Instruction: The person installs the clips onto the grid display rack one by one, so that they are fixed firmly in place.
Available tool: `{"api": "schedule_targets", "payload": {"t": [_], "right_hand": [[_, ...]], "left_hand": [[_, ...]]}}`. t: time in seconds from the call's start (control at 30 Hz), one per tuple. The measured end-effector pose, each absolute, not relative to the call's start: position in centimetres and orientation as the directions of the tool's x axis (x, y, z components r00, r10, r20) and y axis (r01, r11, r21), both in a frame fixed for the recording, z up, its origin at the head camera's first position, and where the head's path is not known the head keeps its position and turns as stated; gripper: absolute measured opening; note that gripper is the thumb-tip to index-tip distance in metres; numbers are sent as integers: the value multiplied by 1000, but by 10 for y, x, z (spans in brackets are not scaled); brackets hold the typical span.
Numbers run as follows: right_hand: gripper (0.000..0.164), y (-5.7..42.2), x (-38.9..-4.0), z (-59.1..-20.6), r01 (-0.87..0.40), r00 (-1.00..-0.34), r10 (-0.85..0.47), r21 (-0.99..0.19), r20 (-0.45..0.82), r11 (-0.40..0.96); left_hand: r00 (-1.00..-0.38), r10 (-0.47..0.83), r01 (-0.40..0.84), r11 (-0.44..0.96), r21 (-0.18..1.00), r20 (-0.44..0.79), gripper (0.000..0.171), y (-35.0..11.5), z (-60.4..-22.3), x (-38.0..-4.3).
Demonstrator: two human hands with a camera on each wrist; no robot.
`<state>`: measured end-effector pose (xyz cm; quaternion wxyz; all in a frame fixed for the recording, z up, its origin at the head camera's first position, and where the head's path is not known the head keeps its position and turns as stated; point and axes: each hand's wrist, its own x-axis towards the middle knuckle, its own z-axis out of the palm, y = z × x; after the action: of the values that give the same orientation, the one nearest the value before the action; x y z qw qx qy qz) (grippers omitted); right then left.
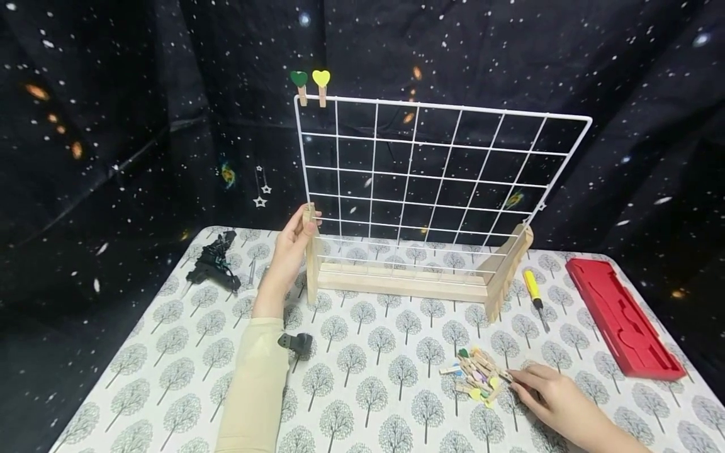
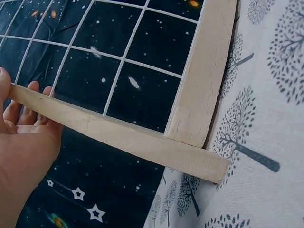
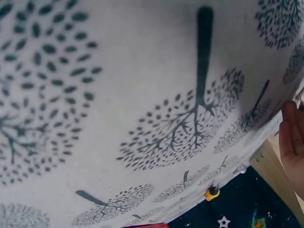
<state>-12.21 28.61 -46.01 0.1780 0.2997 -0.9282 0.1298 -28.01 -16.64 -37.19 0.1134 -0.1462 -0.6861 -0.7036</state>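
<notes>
A white wire grid (image 1: 396, 141) leans back in a wooden stand (image 1: 402, 286). My left hand (image 1: 289, 251) grips the top of the stand's left upright, thumb on one side and fingers round the other, as the left wrist view also shows. Two heart-topped clothespins, one green (image 1: 299, 79) and one yellow (image 1: 321, 78), are clipped at the grid's top left corner. A pile of small wooden clothespins (image 1: 478, 380) with coloured tops lies on the table. At the pile's right edge, my right hand (image 1: 552, 396) pinches the end of one clothespin; its fingertips are mostly cut off in the right wrist view.
Right of the stand lies a yellow-handled screwdriver (image 1: 533, 289), with a red tray (image 1: 623, 321) beyond it. A black tool or device (image 1: 215, 264) lies at the far left. Tree-print cloth (image 1: 340, 428) covers the table; a dark starry curtain (image 1: 141, 126) hangs behind.
</notes>
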Motion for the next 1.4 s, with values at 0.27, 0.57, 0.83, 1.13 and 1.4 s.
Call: {"api": "schedule_targets", "payload": {"t": [0.27,0.57,0.83,1.13,1.4], "right_hand": [[27,286,-125,-448,-503,-832,-379,-261,406,824],[24,247,-162,-413,-627,-752,-370,-417,546,658],[18,169,-192,-337,-941,-319,-503,-205,803,270],[16,119,-239,-250,-963,-201,-501,-74,842,261],[13,78,-263,-164,-921,-269,-467,-83,842,379]], "left_hand": [[-935,38,352,-34,935,353,50,-165,-374,-279],[-928,43,368,-26,929,369,46,-168,-371,-281],[-929,44,365,-33,930,366,47,-167,-372,-280],[-932,45,361,-4,933,360,47,-167,-372,-279],[-933,37,358,-7,934,358,48,-166,-372,-279]]}}
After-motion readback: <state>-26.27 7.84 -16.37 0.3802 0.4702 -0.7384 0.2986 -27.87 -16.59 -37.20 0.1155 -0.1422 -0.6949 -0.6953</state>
